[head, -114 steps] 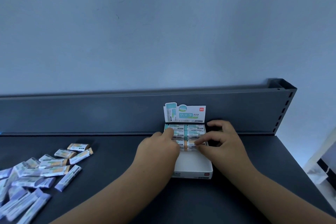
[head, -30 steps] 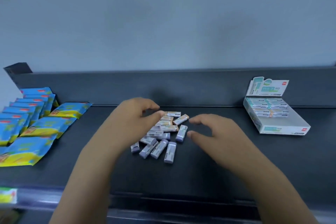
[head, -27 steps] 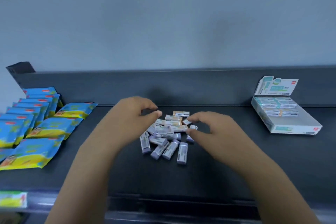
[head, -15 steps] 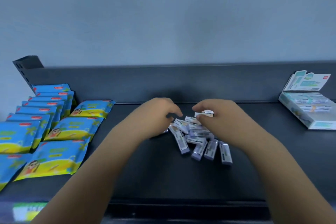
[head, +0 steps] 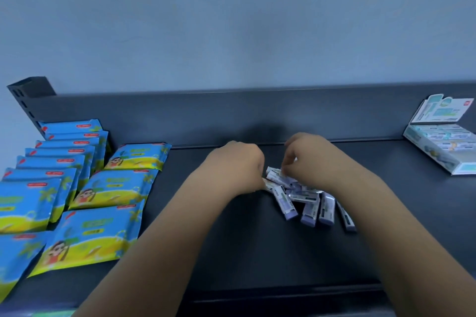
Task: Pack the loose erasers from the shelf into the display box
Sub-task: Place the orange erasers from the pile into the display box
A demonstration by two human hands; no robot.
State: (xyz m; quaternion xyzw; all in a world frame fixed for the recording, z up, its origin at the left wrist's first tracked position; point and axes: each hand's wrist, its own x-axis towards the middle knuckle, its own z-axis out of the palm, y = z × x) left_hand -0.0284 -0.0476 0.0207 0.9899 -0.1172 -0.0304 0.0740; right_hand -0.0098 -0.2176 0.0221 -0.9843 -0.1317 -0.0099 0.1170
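Lilac-and-white erasers, blue-and-yellow packets, dark grey shelf.

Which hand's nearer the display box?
Right. Right hand is over the erasers, on the side toward the box; left hand is at their far edge, farther off.

Both arms bare, reaching forward, converging toward the middle. Left forearm runs up from the lower left; right forearm from the lower right, steeper.

Left hand: back toward the camera, knuckles up, fingers curled under and hidden behind the hand. Its inner edge touches the erasers. Cannot tell whether it holds anything.

Right hand: palm down, wrist slightly raised, fingers bent sharply downward. Thumb and fingertips close together, pinching at the topmost erasers.

The hands sit near each other, knuckles almost level, a narrow gap between them.
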